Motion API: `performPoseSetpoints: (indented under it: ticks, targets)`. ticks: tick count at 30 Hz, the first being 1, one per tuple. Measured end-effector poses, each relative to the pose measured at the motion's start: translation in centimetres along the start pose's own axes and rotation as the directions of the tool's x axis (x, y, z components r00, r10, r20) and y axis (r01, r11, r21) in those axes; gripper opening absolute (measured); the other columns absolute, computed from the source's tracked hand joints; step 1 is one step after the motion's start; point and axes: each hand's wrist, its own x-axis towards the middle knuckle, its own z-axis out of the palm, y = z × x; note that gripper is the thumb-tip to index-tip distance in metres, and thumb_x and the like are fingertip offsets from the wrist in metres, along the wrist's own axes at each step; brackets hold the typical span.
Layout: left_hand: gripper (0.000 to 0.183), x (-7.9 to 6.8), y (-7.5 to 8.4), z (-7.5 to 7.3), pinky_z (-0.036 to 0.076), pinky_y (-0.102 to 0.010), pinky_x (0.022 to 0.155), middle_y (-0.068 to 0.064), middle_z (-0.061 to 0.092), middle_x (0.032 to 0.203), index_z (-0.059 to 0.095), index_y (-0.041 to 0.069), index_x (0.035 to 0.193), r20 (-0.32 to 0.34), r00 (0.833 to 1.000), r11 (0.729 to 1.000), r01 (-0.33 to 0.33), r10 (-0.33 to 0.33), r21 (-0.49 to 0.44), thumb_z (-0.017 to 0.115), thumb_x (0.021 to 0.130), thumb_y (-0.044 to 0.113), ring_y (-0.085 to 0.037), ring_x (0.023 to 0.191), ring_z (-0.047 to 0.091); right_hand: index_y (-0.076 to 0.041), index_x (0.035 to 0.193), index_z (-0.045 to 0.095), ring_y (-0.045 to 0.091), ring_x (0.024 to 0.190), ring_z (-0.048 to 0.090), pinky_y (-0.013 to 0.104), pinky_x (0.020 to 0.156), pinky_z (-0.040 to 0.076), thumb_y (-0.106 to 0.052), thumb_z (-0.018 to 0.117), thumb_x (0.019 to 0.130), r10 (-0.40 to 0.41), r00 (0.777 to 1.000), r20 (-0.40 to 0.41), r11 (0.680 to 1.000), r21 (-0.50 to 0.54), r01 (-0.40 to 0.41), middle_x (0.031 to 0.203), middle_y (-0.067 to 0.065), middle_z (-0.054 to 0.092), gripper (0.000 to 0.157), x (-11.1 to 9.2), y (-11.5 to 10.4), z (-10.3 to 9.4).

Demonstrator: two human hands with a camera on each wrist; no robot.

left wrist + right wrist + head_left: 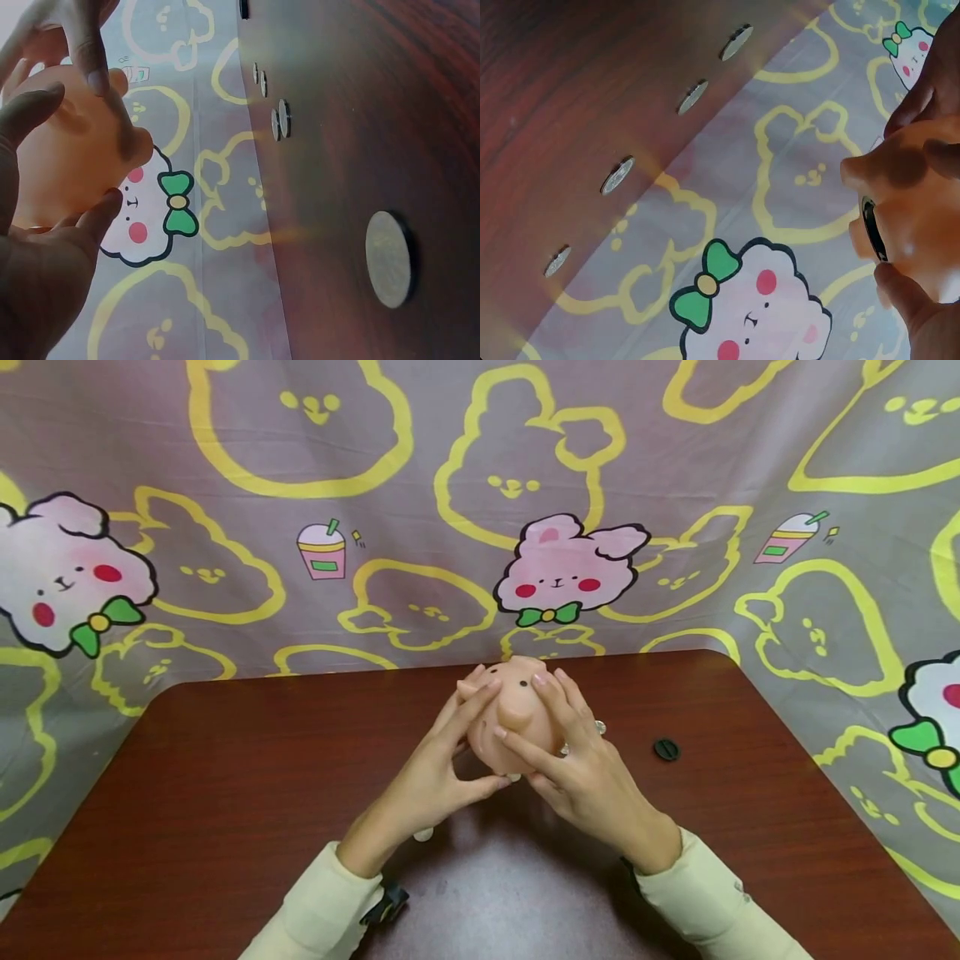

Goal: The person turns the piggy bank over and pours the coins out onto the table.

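Note:
Held up over the table between both hands is a pink piggy bank (pixel 513 714), its snout and eyes towards the head camera. My left hand (pixel 427 768) grips one side, fingers spread over it and thumb low down. On the other side my right hand (pixel 596 772) holds it, one finger beside the snout. The right wrist view shows a dark round opening (pixel 873 229) in its underside between the feet, with a fingertip at its edge. Below lie several coins, among them a large coin (pixel 388 259) and a small coin (pixel 557 261).
A round black plug (pixel 666 749) lies on the brown table (pixel 247 777), to the right of the hands. One coin (pixel 423 834) sits near the left wrist. Behind the table hangs a grey cloth (pixel 420 527) with cartoon bunnies.

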Motion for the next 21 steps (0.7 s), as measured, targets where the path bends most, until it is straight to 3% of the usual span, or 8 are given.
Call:
performPoseSetpoints:
  ticks: [4, 7, 10, 12, 15, 16, 18, 21]
  targets:
    - [0.105, 0.1, 0.0, 0.0, 0.052, -0.042, 0.110, -0.007, 0.012, 0.176, 0.031, 0.021, 0.165, 0.002, 1.000, 1.000, -0.010, 0.010, 0.010, 0.087, 0.080, -0.004, -0.030, 0.161, 0.022, -0.021, 0.137, 0.067, 0.057, 0.148, 0.035, 0.064, 0.082, 0.060, -0.038, 0.040, 0.114, 0.002, 1.000, -0.022, 1.000, 0.002, -0.002, 0.160, 0.031, 0.038, 0.039, -0.1, 0.1, 0.1]
    - [0.104, 0.1, 0.0, 0.0, 0.050, -0.044, 0.112, -0.006, 0.011, 0.176, 0.030, 0.022, 0.165, 0.005, 1.000, 1.000, -0.006, 0.005, 0.015, 0.087, 0.081, -0.003, -0.028, 0.160, 0.025, -0.020, 0.142, 0.063, 0.052, 0.149, 0.036, 0.059, 0.093, 0.059, -0.025, 0.063, 0.105, 0.098, 0.995, -0.002, 0.990, 0.101, -0.097, 0.163, 0.028, 0.034, 0.037, 0.0, 0.2, 0.1]
    - [0.102, 0.0, 0.0, 0.0, 0.045, -0.050, 0.116, -0.004, 0.010, 0.177, 0.031, 0.026, 0.165, 0.007, 1.000, 0.999, 0.013, -0.013, 0.044, 0.087, 0.083, 0.003, -0.028, 0.159, 0.028, -0.018, 0.147, 0.056, 0.041, 0.151, 0.037, 0.041, 0.107, 0.053, -0.010, 0.085, 0.085, 0.256, 0.966, 0.020, 0.938, 0.235, -0.253, 0.167, 0.023, 0.029, 0.069, 0.1, 0.3, -0.2]
    - [0.101, -0.1, 0.1, 0.0, 0.040, -0.055, 0.119, -0.002, 0.010, 0.177, 0.032, 0.028, 0.165, 0.007, 1.000, 0.997, 0.027, -0.028, 0.077, 0.088, 0.084, 0.008, -0.027, 0.160, 0.026, -0.018, 0.150, 0.053, 0.035, 0.152, 0.037, 0.030, 0.110, 0.047, -0.004, 0.094, 0.073, 0.333, 0.942, 0.043, 0.893, 0.308, -0.330, 0.170, 0.020, 0.026, 0.088, 0.2, 0.3, -0.4]
    - [0.099, -0.1, 0.1, 0.0, 0.037, -0.059, 0.121, -0.002, 0.012, 0.177, 0.033, 0.029, 0.164, 0.007, 0.999, 0.994, 0.042, -0.042, 0.104, 0.088, 0.084, 0.012, -0.027, 0.160, 0.024, -0.018, 0.151, 0.051, 0.034, 0.147, 0.042, 0.025, 0.101, 0.051, -0.001, 0.094, 0.072, 0.387, 0.919, 0.071, 0.846, 0.368, -0.385, 0.170, 0.017, 0.027, 0.092, 0.2, 0.2, -0.5]
    - [0.098, -0.1, 0.1, 0.0, 0.036, -0.060, 0.121, -0.003, 0.012, 0.177, 0.034, 0.029, 0.164, 0.005, 0.999, 0.993, 0.048, -0.049, 0.110, 0.088, 0.084, 0.012, -0.028, 0.161, 0.024, -0.017, 0.153, 0.050, 0.034, 0.145, 0.043, 0.025, 0.098, 0.053, 0.000, 0.093, 0.073, 0.413, 0.906, 0.094, 0.816, 0.405, -0.413, 0.170, 0.016, 0.027, 0.092, 0.2, 0.2, -0.4]
    - [0.096, -0.2, 0.0, 0.0, 0.035, -0.060, 0.121, -0.004, 0.014, 0.176, 0.035, 0.029, 0.164, 0.004, 0.998, 0.992, 0.063, -0.063, 0.109, 0.088, 0.085, 0.013, -0.028, 0.160, 0.024, -0.021, 0.156, 0.048, 0.029, 0.143, 0.045, 0.024, 0.091, 0.057, 0.000, 0.092, 0.076, 0.489, 0.856, 0.165, 0.721, 0.476, -0.503, 0.170, 0.008, 0.028, 0.093, 0.3, 0.3, -0.6]
    - [0.094, -0.2, 0.0, -0.1, 0.036, -0.058, 0.121, -0.002, 0.017, 0.175, 0.037, 0.031, 0.163, -0.002, 0.996, 0.993, 0.087, -0.088, 0.085, 0.087, 0.086, 0.013, -0.026, 0.159, 0.027, -0.027, 0.159, 0.043, 0.026, 0.134, 0.052, 0.028, 0.085, 0.062, 0.003, 0.087, 0.082, 0.563, 0.757, 0.333, 0.471, 0.624, -0.624, 0.167, -0.001, 0.033, 0.094, 0.4, 0.4, -1.1]
